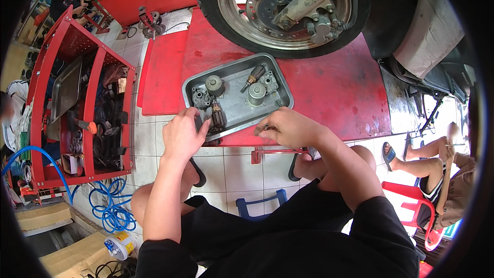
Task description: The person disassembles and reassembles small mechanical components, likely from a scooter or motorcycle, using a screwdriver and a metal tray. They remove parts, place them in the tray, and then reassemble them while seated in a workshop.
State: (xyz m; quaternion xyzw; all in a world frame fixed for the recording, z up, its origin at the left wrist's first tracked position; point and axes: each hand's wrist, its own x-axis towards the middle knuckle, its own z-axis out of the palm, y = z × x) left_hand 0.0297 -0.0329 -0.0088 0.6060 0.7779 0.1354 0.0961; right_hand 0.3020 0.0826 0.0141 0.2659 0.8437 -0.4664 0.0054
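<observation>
A grey metal tray (236,67) lies slightly tilted to the view on the red bench. Inside it are two cylindrical metal motor housings (256,94), two armatures with copper-coloured ends (218,115), and two cast metal end pieces (201,98). My left hand (183,133) grips the tray's near left corner, thumb on the inner side beside one armature. Over the near right rim, my right hand (290,126) is closed in a pinch on a small dark part (266,127), mostly covered by the fingers. A small grey toothed piece (278,103) lies in the tray by its knuckles.
A motorcycle front wheel (226,31) with a brake disc stands on the red bench (334,98) beyond the tray. At left is a red tool cart (95,87), with a coiled blue hose (110,203) on the tiled floor. A person (453,175) sits at right.
</observation>
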